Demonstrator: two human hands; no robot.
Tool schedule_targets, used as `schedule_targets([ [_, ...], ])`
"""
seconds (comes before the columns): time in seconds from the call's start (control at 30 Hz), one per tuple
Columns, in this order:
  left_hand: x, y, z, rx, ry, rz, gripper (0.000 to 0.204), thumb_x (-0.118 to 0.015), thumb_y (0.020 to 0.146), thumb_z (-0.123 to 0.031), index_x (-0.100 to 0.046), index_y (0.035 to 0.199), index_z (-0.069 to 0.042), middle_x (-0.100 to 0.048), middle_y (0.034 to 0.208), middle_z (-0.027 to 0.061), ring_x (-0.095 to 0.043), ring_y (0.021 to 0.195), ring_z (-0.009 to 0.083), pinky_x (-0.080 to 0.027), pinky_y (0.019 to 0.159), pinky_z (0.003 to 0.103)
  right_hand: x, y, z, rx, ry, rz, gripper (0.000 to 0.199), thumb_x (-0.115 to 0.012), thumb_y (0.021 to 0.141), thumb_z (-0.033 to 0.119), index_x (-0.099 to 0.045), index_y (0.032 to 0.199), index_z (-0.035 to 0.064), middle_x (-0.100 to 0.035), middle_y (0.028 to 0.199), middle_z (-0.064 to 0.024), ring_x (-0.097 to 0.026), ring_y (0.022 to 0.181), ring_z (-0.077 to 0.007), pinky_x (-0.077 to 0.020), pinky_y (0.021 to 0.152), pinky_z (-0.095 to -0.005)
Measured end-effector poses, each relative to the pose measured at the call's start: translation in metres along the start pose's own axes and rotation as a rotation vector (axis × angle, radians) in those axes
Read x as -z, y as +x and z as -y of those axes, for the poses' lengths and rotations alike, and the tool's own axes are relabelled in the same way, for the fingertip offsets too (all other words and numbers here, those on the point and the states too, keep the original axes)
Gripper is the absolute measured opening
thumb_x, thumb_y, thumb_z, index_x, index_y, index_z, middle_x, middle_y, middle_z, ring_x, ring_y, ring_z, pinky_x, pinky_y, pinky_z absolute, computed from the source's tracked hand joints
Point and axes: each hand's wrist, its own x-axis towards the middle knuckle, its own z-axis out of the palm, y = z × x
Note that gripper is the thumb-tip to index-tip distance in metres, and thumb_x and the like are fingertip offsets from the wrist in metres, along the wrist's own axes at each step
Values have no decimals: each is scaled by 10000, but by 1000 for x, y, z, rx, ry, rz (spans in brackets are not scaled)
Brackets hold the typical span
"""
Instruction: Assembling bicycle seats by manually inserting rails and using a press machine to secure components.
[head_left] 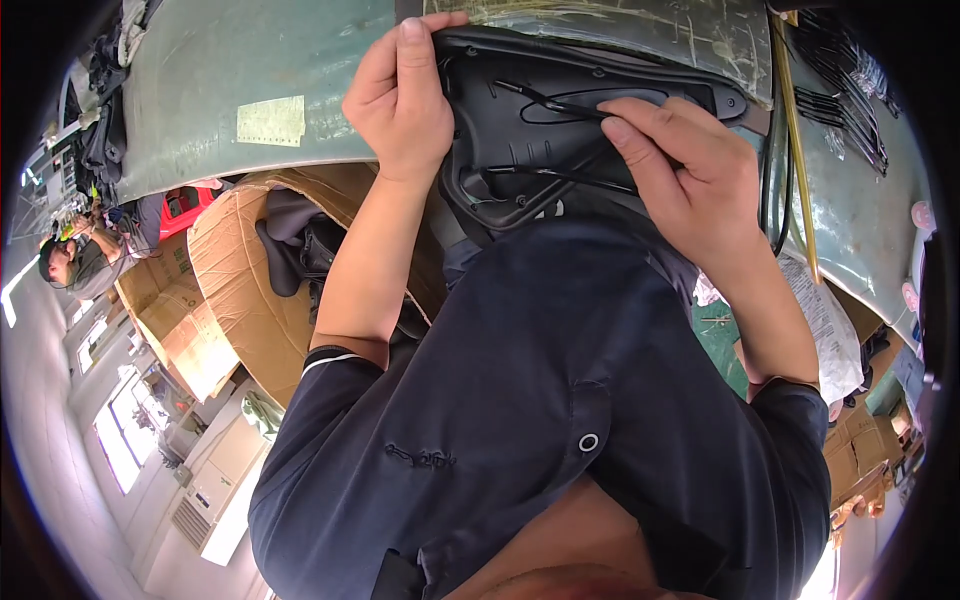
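A black bicycle saddle (470,130) lies underside up at the table's edge, close to my body. My left hand (405,110) is closed around its wide left end, thumb on the rim. My right hand (690,165) pinches a black bent saddle rail (560,104) between thumb and forefinger, above the saddle's underside. One rail tip points toward the wide end. The rail's lower arm runs across the near side, and my right hand hides part of it. I cannot tell whether either tip is seated in the saddle.
Several black metal rails (850,110) lie at the far right of the green table (330,60). A long yellowish rod (798,165) lies between them and the saddle. Below the left edge, a cardboard box (240,275) holds black saddles. Another person (95,265) is farther left.
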Motion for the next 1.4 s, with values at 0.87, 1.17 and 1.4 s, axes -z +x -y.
schedule_targets([
  [0.87,-1,5,8,-109,91,87,265,-565,1114,-101,-760,1069,71,-803,928,110,-724,866,155,-583,839,285,-8,37,3,157,-99,74,90,-806,896,216,-800,901,127,-641,707,-54,-649,629,-281,-500,556,-392],
  [1.17,-3,16,-35,-680,427,603,485,-875,781,-170,-702,1222,-64,-665,1363,218,-662,1156,425,-518,1030,500,28,72,-18,273,-89,262,152,-801,889,259,-786,968,130,-733,871,-67,-722,824,-305,-563,683,-434],
  [1.4,-59,17,-47,-528,750,95,194,-819,883,-143,-714,998,-29,-678,1261,199,-622,1109,415,-490,986,483,31,73,-6,-90,-303,-108,684,-802,910,422,-608,1325,-86,-660,1255,-303,-633,1214,-475,-534,1023,-497],
])
